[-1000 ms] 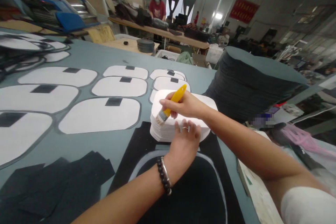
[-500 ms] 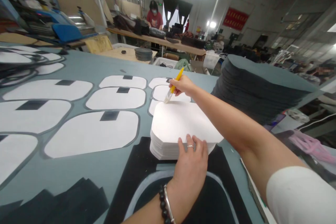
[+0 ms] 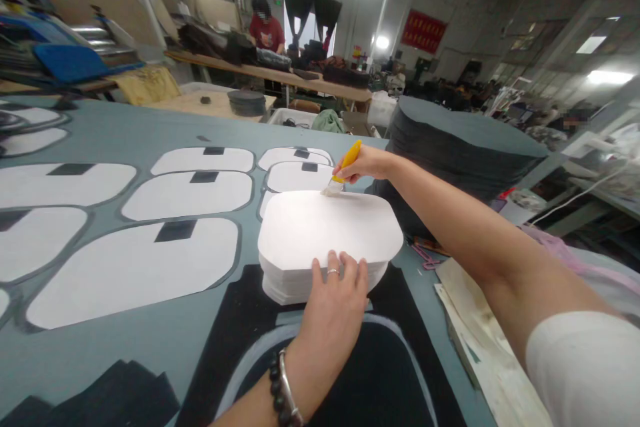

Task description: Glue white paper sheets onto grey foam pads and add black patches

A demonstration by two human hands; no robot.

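My right hand (image 3: pixel 365 163) is wrapped round the yellow handle of a paintbrush (image 3: pixel 352 153). The brush's pale bristles touch the far edge of a stack of white rounded sheets (image 3: pixel 325 230). With fingers stretched out, my left hand (image 3: pixel 335 300) rests on the near edge of that stack and grips nothing. Under the stack lies a black sheet (image 3: pixel 230 320) with a pale curved band on it. White rounded panels (image 3: pixel 190 193), each with a small dark patch, are laid out to the left and behind.
A tall pile of dark sheets (image 3: pixel 450 147) stands at the right on the blue-grey table (image 3: pixel 125 313). Black pieces (image 3: pixel 115 393) lie at the lower left, pale cardboard (image 3: pixel 490 340) at the right. Farther back, a person in a red shirt (image 3: pixel 267 33) stands behind a long bench (image 3: pixel 240 70).
My view has turned to the right, so the scene sits farther left. The brush has moved right along the far edge of the stack. My left hand stays at the near edge.
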